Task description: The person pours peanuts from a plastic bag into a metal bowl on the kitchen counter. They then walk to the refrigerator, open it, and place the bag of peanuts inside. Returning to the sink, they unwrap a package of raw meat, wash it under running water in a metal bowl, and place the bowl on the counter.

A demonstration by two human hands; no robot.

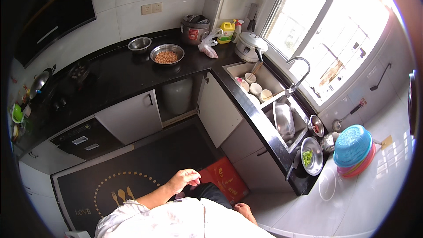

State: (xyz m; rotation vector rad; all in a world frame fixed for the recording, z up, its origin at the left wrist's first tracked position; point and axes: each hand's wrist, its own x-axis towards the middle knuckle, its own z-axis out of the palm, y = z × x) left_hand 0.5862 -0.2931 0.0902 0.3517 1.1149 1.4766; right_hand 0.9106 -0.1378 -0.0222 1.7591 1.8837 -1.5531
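Observation:
My left hand [185,179] hangs before my body above the dark floor mat [172,152], its fingers curled in and nothing visible in them. Low beside my right side is my right hand [244,210], partly cut off by my white shirt; its grip is hidden. Near both hands, a red box [226,178] bearing writing lies on the floor against the cabinets. Ahead, a steel bowl of peanuts [166,57] stands on the black counter [132,72], next to an empty steel bowl [139,44]. The double sink [231,69] holds white bowls [255,88] and a steel basin [283,119].
An open cabinet door [218,109] juts out beside a pale container [177,96]. A rice cooker [195,28], plastic bag [209,46], yellow jug [226,33] and pressure cooker [250,48] line the back. Right: a bowl of greens [312,156] and a blue basket [353,145].

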